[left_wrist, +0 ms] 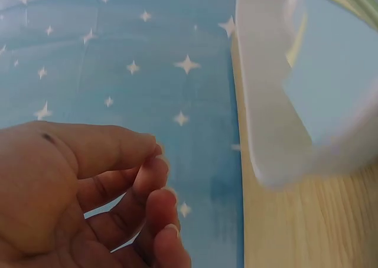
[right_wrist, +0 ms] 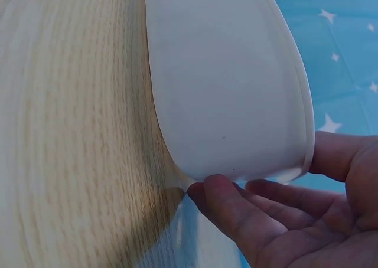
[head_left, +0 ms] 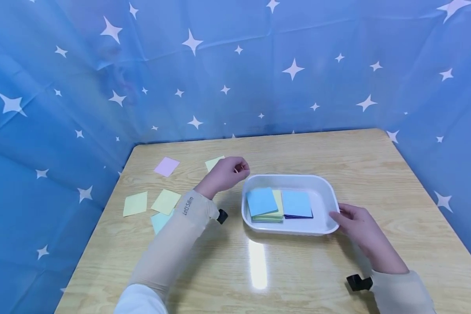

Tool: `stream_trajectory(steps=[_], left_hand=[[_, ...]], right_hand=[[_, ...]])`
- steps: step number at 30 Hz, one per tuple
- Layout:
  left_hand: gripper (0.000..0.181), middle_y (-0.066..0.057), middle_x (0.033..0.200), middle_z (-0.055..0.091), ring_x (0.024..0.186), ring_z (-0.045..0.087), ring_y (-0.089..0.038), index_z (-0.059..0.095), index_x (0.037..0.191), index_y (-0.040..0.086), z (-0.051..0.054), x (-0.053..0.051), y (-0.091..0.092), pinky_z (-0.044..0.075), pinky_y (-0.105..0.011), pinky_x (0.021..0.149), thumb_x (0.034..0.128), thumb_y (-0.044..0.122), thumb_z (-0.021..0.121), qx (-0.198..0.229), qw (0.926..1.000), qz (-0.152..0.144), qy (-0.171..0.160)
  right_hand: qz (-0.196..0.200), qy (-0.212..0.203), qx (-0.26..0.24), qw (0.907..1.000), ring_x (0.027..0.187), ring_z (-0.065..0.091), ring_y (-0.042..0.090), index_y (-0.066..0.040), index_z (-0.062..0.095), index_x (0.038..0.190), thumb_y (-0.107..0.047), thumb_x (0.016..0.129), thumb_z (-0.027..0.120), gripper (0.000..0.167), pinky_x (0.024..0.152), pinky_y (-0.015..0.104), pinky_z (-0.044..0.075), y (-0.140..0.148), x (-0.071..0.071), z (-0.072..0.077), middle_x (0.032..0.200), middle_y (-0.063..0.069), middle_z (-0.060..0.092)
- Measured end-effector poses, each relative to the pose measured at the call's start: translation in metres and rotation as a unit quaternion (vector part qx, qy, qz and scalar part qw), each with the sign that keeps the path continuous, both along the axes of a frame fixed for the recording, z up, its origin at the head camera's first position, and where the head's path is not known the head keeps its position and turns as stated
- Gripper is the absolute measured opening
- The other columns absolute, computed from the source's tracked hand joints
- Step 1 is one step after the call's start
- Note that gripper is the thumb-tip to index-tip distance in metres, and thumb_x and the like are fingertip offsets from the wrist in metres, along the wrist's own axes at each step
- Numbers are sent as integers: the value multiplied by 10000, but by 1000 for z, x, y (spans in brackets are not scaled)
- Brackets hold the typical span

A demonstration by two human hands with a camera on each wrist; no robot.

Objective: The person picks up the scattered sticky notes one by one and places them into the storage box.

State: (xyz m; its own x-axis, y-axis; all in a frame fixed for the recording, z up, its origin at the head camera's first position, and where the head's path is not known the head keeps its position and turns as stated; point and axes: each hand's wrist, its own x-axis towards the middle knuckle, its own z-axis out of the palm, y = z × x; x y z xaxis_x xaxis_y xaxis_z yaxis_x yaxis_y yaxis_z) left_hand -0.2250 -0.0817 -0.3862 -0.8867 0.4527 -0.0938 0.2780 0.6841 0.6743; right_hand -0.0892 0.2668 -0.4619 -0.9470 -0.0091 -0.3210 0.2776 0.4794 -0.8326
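A white plastic tray (head_left: pixel 323 213) lies on the table, its right end gripped by my right hand (head_left: pixel 355 222). In the right wrist view, the thumb is at the rim and the fingers (right_wrist: pixel 230 203) touch the outer wall. Inside the tray are two stacks of paper notes: a blue note (head_left: pixel 261 200) over yellow and green ones, and another blue note (head_left: pixel 297 201) over dark blue. My left hand (head_left: pixel 227 174) hovers just left of the tray, fingers loosely curled, thumb tip against the index finger (left_wrist: pixel 153 173). Nothing shows between them.
Loose notes lie on the left of the wooden table (head_left: pixel 298 270): a pink note (head_left: pixel 166 166), a yellow note (head_left: pixel 135 204), another yellow note (head_left: pixel 166 200) overlapping a light blue note (head_left: pixel 159 221), and a pale yellow note (head_left: pixel 213 163) partly behind my left hand. A blue star-patterned curtain (head_left: pixel 235 65) surrounds the table.
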Motion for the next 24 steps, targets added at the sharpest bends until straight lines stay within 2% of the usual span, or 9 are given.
stream_trajectory(steps=[9,16,21,24], left_hand=[[143,-30,973,654,881,581,-201,681,1015,150,-13,7,-44,511,-324,749,1016,264,594,-69,9984,549,-144],[145,-38,972,655,874,582,-211,689,1026,145,-25,14,-74,501,-333,754,1011,252,591,-166,9960,867,-153],[144,-54,992,653,854,562,-222,672,1044,129,-30,19,-100,475,-331,735,1027,230,571,-331,9933,1098,-126],[149,-62,1008,656,866,565,-226,669,1053,113,-34,19,-114,475,-326,739,1028,225,575,-458,9917,1202,-46]], right_hand=[[-35,-16,40,10000,1163,646,237,151,366,1499,-246,1089,498,586,853,223,618,-1,-1,-1,1445,377,499],[-69,-204,105,9997,1279,589,360,123,358,1518,-288,1092,488,606,897,268,619,-2,0,0,1489,365,462],[-58,-223,178,9996,1265,591,344,119,361,1518,-298,1092,486,610,894,273,620,-2,-1,2,1488,360,464],[-59,-245,184,9995,1297,569,385,115,358,1522,-301,1093,482,611,908,289,620,-3,-1,3,1510,361,440]])
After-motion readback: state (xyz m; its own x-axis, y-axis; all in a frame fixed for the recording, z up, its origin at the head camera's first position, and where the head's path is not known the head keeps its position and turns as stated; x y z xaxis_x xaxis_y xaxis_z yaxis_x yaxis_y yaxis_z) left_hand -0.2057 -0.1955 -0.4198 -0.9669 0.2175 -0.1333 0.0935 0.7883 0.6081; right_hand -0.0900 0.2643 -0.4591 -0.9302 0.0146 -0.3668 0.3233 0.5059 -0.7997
